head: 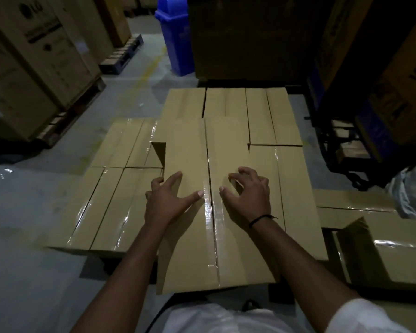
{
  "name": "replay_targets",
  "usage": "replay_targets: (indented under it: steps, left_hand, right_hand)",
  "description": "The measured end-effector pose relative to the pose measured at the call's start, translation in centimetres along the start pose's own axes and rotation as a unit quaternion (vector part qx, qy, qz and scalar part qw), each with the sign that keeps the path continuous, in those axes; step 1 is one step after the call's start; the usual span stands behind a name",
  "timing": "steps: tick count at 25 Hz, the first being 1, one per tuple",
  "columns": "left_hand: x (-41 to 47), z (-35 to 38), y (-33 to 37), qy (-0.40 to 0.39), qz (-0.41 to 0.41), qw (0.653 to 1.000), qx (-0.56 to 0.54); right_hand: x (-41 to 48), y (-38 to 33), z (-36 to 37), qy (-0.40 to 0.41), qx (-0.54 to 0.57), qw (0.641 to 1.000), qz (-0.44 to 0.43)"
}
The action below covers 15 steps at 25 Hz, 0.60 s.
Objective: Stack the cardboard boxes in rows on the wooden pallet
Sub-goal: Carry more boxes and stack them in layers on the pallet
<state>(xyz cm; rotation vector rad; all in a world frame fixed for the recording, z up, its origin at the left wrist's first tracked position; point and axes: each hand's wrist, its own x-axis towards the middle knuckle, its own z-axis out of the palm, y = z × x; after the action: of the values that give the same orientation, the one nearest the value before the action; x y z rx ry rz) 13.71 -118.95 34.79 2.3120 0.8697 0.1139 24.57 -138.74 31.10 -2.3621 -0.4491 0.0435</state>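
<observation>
A long taped cardboard box point(190, 248) lies on top of a layer of similar boxes point(111, 200) in front of me. My left hand point(168, 200) rests flat on its top near the left edge, fingers spread, fingertips curling over that edge. My right hand point(246, 193) hovers on the top right of the tape seam, fingers bent and apart. Another row of boxes point(262, 116) lies further back. The pallet underneath is hidden apart from a dark gap point(130, 265) at the front.
More boxes point(382, 255) lie at the right, one with an open flap. A blue bin point(175, 37) stands ahead. Tall printed cartons point(34, 63) on pallets stand at the left, dark stacked cartons point(382, 68) at the right. Grey floor point(29, 260) lies at the left.
</observation>
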Motion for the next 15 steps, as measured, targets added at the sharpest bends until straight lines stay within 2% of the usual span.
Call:
replay_targets:
  steps: [5, 10, 15]
  left_hand:
    - [4.2, 2.4, -1.5, -0.053, -0.024, 0.998, -0.008]
    - [10.1, 4.8, -3.6, -0.094, 0.008, 0.996, -0.003]
    - [16.3, 10.1, -6.7, -0.101, 0.014, 0.995, -0.017]
  right_hand:
    - [2.7, 2.8, 2.8, -0.014, 0.036, 0.998, 0.040]
    - [5.3, 5.0, 7.2, 0.014, 0.052, 0.993, 0.101]
    - [9.6, 8.4, 12.8, 0.033, 0.026, 0.992, 0.120]
